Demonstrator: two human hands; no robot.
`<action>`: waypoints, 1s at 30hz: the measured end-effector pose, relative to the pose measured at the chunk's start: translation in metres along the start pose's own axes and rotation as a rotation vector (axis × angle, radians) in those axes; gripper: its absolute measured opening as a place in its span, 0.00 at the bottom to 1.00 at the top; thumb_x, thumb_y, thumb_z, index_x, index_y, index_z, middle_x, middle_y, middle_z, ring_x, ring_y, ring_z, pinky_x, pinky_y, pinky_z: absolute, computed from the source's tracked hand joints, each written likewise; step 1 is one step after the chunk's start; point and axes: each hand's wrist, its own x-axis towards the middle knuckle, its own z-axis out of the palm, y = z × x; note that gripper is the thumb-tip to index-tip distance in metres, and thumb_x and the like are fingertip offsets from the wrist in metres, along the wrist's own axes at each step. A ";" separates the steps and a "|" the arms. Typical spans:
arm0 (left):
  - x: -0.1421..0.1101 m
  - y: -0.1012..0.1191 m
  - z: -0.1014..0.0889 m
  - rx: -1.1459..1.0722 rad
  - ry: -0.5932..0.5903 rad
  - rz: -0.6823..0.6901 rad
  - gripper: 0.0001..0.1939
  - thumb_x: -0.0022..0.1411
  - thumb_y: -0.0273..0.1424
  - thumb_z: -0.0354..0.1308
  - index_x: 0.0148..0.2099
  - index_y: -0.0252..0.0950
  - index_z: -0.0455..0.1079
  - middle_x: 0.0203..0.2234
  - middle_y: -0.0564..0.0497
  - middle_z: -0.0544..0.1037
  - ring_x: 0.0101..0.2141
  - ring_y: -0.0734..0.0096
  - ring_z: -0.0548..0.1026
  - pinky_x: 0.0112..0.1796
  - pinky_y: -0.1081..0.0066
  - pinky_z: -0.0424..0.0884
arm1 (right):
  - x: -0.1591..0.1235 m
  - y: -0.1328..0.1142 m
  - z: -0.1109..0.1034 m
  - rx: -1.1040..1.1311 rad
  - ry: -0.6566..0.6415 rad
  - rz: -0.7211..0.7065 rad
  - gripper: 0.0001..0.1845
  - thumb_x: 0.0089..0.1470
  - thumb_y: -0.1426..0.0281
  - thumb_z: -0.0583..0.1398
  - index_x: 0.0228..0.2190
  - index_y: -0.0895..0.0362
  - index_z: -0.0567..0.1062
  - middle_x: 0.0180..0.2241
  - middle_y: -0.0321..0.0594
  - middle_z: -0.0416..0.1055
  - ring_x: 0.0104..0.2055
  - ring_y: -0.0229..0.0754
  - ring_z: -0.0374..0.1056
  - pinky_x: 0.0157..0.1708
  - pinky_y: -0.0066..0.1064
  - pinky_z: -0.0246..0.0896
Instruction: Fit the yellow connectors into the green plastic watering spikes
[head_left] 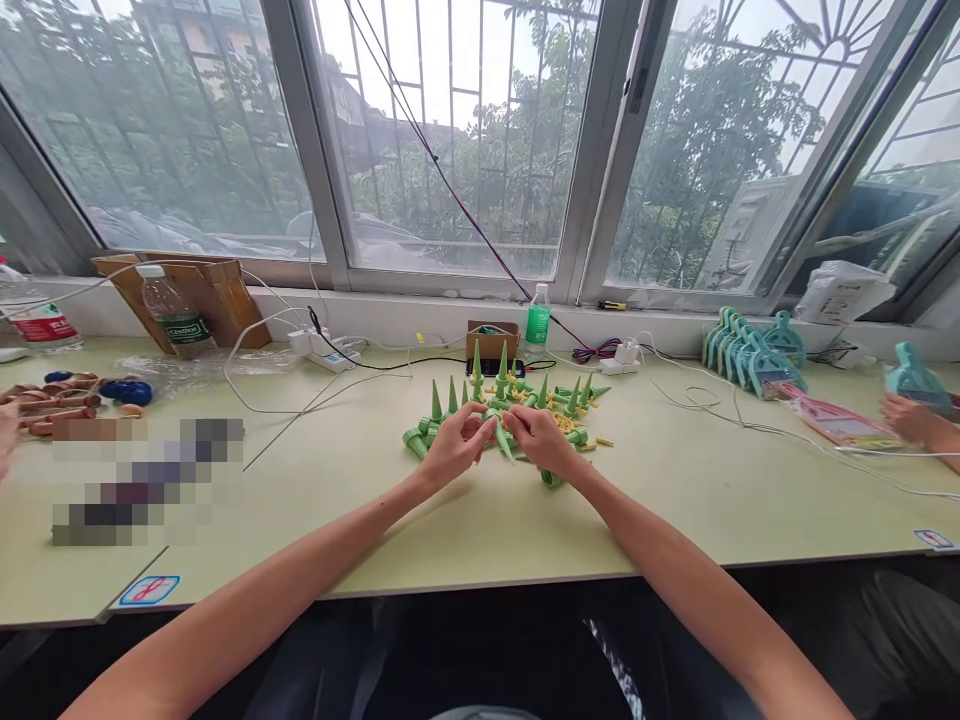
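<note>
Several green spikes [502, 372] separate the fingers [526, 420] from a green-labelled bottle [538, 325].
</note>
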 end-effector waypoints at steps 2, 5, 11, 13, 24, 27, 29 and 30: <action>0.000 -0.001 0.000 0.003 -0.002 0.014 0.18 0.63 0.45 0.55 0.44 0.37 0.61 0.20 0.60 0.67 0.15 0.82 0.63 0.16 0.79 0.60 | 0.000 -0.001 -0.001 0.000 0.001 -0.004 0.22 0.63 0.57 0.49 0.22 0.56 0.62 0.19 0.31 0.56 0.22 0.34 0.50 0.25 0.27 0.46; -0.001 0.000 0.000 -0.001 -0.013 0.021 0.17 0.62 0.45 0.55 0.44 0.37 0.61 0.22 0.59 0.67 0.15 0.83 0.64 0.16 0.80 0.59 | 0.000 -0.002 -0.002 -0.001 -0.002 -0.001 0.22 0.63 0.57 0.48 0.22 0.56 0.62 0.19 0.32 0.58 0.22 0.34 0.51 0.25 0.27 0.46; -0.001 0.001 0.001 0.011 0.012 0.017 0.19 0.59 0.45 0.58 0.44 0.37 0.61 0.28 0.56 0.68 0.16 0.84 0.64 0.16 0.79 0.60 | 0.000 -0.003 -0.003 -0.014 -0.001 0.002 0.23 0.63 0.56 0.48 0.21 0.56 0.61 0.18 0.32 0.58 0.22 0.34 0.52 0.25 0.27 0.48; 0.000 0.000 0.001 0.022 0.019 0.022 0.19 0.59 0.46 0.59 0.43 0.37 0.62 0.30 0.54 0.69 0.16 0.84 0.64 0.16 0.79 0.60 | 0.000 -0.004 -0.004 -0.015 -0.006 0.004 0.23 0.63 0.56 0.48 0.21 0.56 0.61 0.18 0.32 0.58 0.22 0.34 0.53 0.25 0.28 0.48; -0.001 -0.001 0.001 0.040 -0.006 0.049 0.17 0.58 0.45 0.60 0.41 0.37 0.64 0.26 0.55 0.69 0.18 0.79 0.65 0.19 0.76 0.62 | 0.001 0.001 -0.002 -0.053 -0.022 -0.003 0.25 0.65 0.56 0.47 0.21 0.56 0.61 0.17 0.32 0.58 0.21 0.34 0.53 0.26 0.28 0.47; -0.001 -0.001 0.000 0.063 -0.008 0.062 0.16 0.59 0.44 0.58 0.40 0.37 0.65 0.26 0.54 0.69 0.19 0.79 0.65 0.19 0.76 0.62 | 0.001 0.001 -0.001 -0.060 -0.026 -0.005 0.25 0.65 0.56 0.46 0.21 0.56 0.62 0.18 0.33 0.60 0.21 0.34 0.53 0.25 0.28 0.47; -0.002 -0.001 0.000 0.080 -0.013 0.067 0.16 0.60 0.45 0.58 0.41 0.37 0.65 0.23 0.55 0.66 0.19 0.78 0.64 0.19 0.76 0.62 | 0.000 0.001 0.000 -0.064 -0.025 -0.001 0.25 0.65 0.56 0.46 0.21 0.56 0.62 0.18 0.33 0.60 0.21 0.34 0.53 0.25 0.28 0.47; -0.002 -0.001 0.000 0.093 -0.014 0.068 0.17 0.60 0.45 0.57 0.41 0.37 0.65 0.21 0.57 0.65 0.19 0.78 0.63 0.19 0.76 0.62 | 0.000 0.001 0.000 -0.065 -0.023 0.003 0.26 0.65 0.55 0.46 0.20 0.56 0.62 0.18 0.33 0.60 0.21 0.34 0.53 0.24 0.28 0.47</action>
